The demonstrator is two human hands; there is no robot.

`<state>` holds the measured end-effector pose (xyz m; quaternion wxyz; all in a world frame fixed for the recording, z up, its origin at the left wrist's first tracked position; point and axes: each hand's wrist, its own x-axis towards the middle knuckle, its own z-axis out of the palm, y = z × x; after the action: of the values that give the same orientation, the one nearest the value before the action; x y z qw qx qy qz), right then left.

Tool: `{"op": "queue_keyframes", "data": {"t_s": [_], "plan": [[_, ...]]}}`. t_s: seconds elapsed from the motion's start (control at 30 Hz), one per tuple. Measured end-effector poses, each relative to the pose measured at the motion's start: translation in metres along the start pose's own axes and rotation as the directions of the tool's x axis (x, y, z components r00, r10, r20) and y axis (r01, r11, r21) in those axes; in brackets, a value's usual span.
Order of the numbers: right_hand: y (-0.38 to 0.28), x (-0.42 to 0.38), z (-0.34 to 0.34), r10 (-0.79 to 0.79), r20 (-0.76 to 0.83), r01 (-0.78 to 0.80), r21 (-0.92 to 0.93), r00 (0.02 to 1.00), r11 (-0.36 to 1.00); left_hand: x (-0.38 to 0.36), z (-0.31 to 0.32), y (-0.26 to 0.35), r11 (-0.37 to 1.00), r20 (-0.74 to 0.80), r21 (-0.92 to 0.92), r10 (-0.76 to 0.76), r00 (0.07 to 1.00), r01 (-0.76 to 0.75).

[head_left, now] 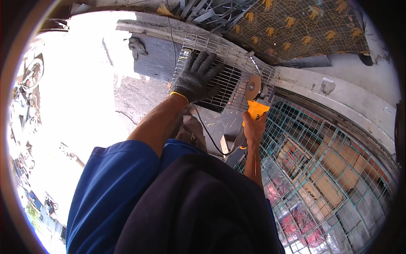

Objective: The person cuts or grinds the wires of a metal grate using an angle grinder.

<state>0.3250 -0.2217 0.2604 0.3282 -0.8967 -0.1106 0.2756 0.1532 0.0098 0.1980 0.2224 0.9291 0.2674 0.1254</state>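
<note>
My left hand (pixel 196 78), in a dark grey knit glove with a yellow cuff, lies flat with spread fingers on a metal wire grid (pixel 230 80). My bare right hand (pixel 253 127) is wrapped round the yellow body of an angle grinder (pixel 257 109). Its brown disc (pixel 253 87) stands at the right part of the grid, and a few sparks show below and left of it. A dark cable (pixel 207 131) loops between my arms. Under the grid, near my left hand, lies a black rectangular thing (pixel 215 106).
Another dark glove (pixel 137 48) lies on a grey board (pixel 154 61) at the upper left. On the right, a green wire mesh (pixel 292 127) stands before cardboard boxes (pixel 327 186). A patterned sheet (pixel 296 29) and metal scraps (pixel 203 12) are at the top. Bright ground spreads out on the left.
</note>
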Motion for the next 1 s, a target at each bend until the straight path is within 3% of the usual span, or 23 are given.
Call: {"op": "queue_keyframes", "data": {"t_s": [0.1, 0.33, 0.63, 0.7, 0.93, 1.0], "plan": [[0.009, 0.005, 0.002, -0.069, -0.020, 0.069, -0.002, 0.997, 0.998, 0.000, 0.000, 0.000, 1.000, 0.007, 0.007, -0.006, 1.000, 0.006], [-0.006, 0.003, -0.004, -0.033, 0.017, 0.034, -0.020, 0.999, 0.999, 0.001, 0.000, 0.002, 1.000, -0.005, 0.017, -0.016, 1.000, 0.016], [-0.004, 0.004, -0.002, -0.019, 0.048, 0.013, 0.129, 0.999, 0.992, 0.000, -0.001, 0.002, 1.000, -0.024, 0.001, -0.018, 1.000, 0.018], [-0.003, 0.009, -0.001, -0.034, 0.026, 0.033, 0.039, 0.999, 0.999, 0.000, -0.001, 0.001, 1.000, -0.021, -0.001, -0.013, 1.000, 0.013], [-0.008, 0.013, 0.000, -0.085, -0.014, 0.084, -0.006, 0.996, 0.996, -0.001, -0.001, 0.001, 1.000, -0.026, -0.013, -0.020, 0.999, 0.019], [-0.021, 0.013, -0.002, 0.071, 0.006, -0.070, -0.068, 0.997, 0.995, -0.001, -0.002, 0.002, 1.000, -0.035, -0.016, -0.013, 0.999, 0.013]]}}
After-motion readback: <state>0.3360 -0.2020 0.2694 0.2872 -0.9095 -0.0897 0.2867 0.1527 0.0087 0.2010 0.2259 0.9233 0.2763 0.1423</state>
